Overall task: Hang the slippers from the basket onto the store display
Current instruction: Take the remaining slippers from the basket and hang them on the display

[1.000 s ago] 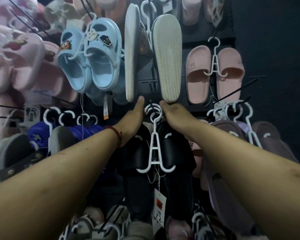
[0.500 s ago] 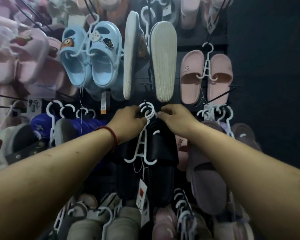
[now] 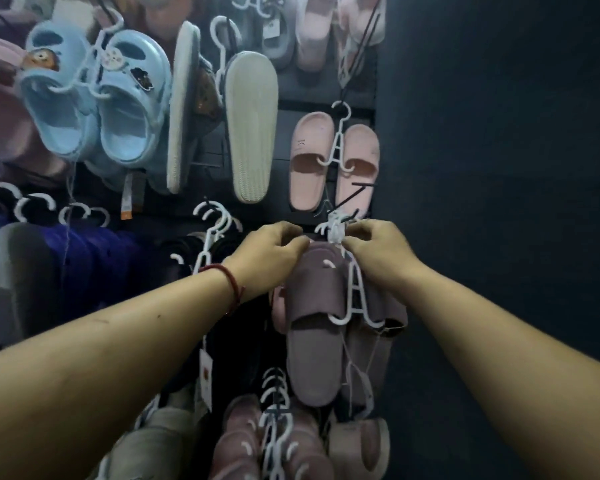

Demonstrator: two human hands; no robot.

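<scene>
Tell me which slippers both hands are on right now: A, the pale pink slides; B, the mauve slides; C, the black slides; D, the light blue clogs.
B: the left hand holds the top of the mauve slides while the right hand pinches the hook of their white hanger.

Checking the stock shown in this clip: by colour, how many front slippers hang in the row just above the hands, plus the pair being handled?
Light blue clogs: 2
Grey-soled slippers: 2
Pink slides: 2
Mauve slippers, handled pair: 2
Total: 8
</scene>
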